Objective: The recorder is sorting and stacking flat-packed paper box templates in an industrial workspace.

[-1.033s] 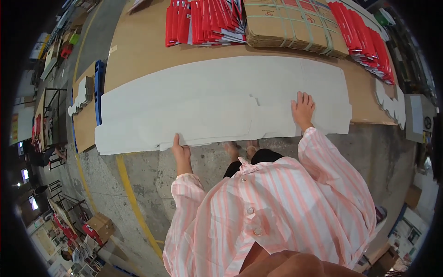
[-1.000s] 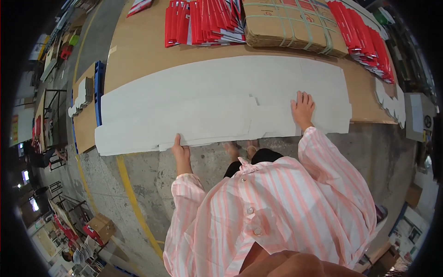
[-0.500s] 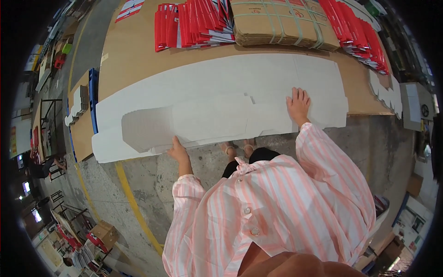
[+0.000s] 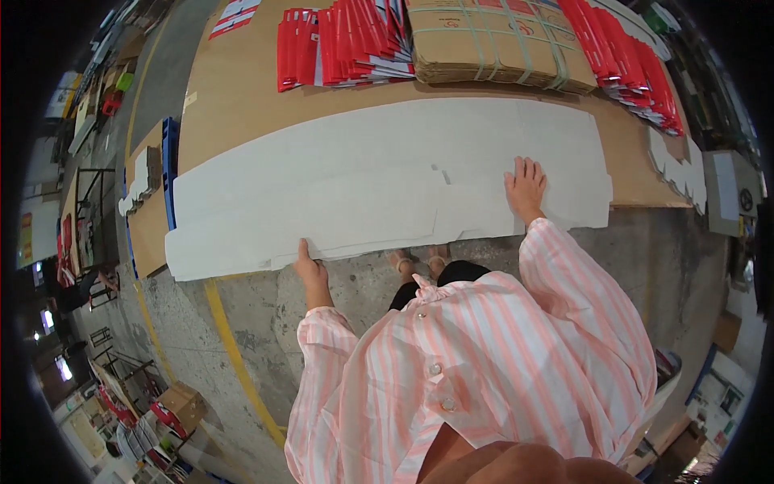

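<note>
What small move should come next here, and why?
Perhaps the left hand should gently lift the near edge of the white sheet: its thumb is at that edge, while the right hand lies on the sheet, seemingly placed to steady it.

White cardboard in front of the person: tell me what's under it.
Beyond the far edge of the white cardboard, brown cardboard shows; what lies directly beneath is covered.

head — worn fisheye | looks down over striped shirt (image 4: 484, 363) | white cardboard (image 4: 363, 161) near — floor (image 4: 266, 310) farther
</note>
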`<state>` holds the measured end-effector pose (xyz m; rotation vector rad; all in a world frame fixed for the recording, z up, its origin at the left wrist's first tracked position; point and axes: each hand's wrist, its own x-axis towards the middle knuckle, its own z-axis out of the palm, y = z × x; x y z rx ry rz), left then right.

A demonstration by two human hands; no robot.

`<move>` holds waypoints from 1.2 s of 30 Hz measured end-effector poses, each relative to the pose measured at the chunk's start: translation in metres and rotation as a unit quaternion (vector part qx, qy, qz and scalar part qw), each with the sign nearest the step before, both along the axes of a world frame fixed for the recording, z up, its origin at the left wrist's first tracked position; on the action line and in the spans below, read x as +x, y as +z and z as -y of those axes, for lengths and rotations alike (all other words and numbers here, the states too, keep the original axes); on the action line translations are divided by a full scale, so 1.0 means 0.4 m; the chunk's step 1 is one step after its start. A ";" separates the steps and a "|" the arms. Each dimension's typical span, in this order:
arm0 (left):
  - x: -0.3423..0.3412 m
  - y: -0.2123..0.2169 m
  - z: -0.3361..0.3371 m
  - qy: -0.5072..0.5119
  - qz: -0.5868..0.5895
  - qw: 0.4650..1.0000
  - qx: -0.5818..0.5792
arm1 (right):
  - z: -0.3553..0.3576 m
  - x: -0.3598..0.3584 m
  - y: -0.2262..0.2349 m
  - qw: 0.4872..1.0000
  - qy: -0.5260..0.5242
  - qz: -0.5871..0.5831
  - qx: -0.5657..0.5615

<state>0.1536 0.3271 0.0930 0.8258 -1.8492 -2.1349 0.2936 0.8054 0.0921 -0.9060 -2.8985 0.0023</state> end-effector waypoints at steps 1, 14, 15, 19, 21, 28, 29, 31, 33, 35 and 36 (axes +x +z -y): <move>-0.003 0.000 0.001 -0.005 0.029 0.996 0.087 | -0.005 0.005 -0.004 1.000 0.000 -0.008 0.004; -0.016 -0.008 -0.020 -0.014 0.034 0.996 0.078 | -0.019 0.004 0.001 1.000 -0.002 -0.006 0.000; -0.011 -0.011 -0.012 -0.003 0.032 0.997 0.076 | -0.018 -0.004 -0.001 1.000 0.009 -0.007 -0.003; 0.010 -0.020 0.033 -0.117 0.028 0.991 -0.065 | -0.046 0.004 -0.032 1.000 0.026 0.004 0.011; -0.012 -0.020 0.097 -0.017 0.025 0.941 0.337 | -0.023 0.008 -0.017 0.998 0.035 -0.023 0.045; -0.112 0.029 0.297 -0.056 -0.043 0.943 0.326 | -0.043 0.025 -0.031 0.999 0.016 0.011 0.051; -0.129 0.020 0.326 -0.086 0.000 0.957 0.277 | -0.054 0.026 -0.039 0.999 0.028 0.005 0.043; -0.134 -0.019 0.381 -0.046 0.100 0.986 0.122 | -0.090 -0.001 -0.071 0.996 0.086 -0.025 -0.007; -0.159 -0.010 0.280 -0.098 0.140 0.984 -0.049 | -0.070 0.020 -0.033 0.997 0.030 0.004 0.068; -0.139 -0.036 0.308 -0.167 -0.029 0.909 -0.381 | -0.019 -0.032 -0.019 0.996 0.061 -0.019 0.066; -0.130 -0.039 0.279 -0.182 -0.031 0.911 -0.370 | -0.003 -0.033 -0.021 0.996 0.059 -0.003 0.061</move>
